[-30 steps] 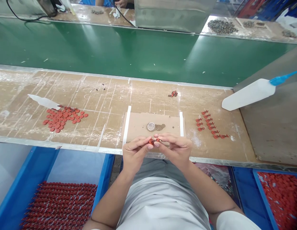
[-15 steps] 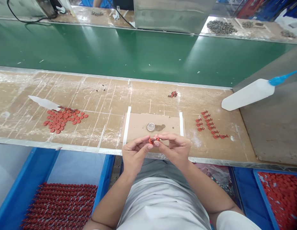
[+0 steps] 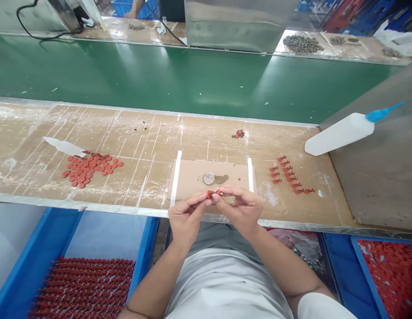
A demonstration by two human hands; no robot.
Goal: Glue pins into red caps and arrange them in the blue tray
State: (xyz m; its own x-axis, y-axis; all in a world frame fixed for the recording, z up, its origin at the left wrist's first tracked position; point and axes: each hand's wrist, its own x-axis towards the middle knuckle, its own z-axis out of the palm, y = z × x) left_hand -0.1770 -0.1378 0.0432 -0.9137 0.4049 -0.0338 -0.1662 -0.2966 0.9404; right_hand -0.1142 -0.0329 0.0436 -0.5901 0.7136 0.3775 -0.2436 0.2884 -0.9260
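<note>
White specks (image 3: 200, 93) on the green belt (image 3: 142, 73) have slid left, while the small red part (image 3: 210, 194) is pinched between the left-hand grip (image 3: 185, 217) and right-hand grip (image 3: 243, 210), nearer than the round disc (image 3: 209, 178) on cardboard (image 3: 192, 177), with loose red discs (image 3: 81, 170) left of both grips.

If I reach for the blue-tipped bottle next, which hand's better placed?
Probably the right hand: it is nearer the bottle than the left hand. Both pinch a small red piece, so free the right first.

Discs (image 3: 81, 172) left | cardboard (image 3: 192, 179) centre | bottle (image 3: 340, 134) right | bins (image 3: 144, 250) before table (image 3: 192, 137)
</note>
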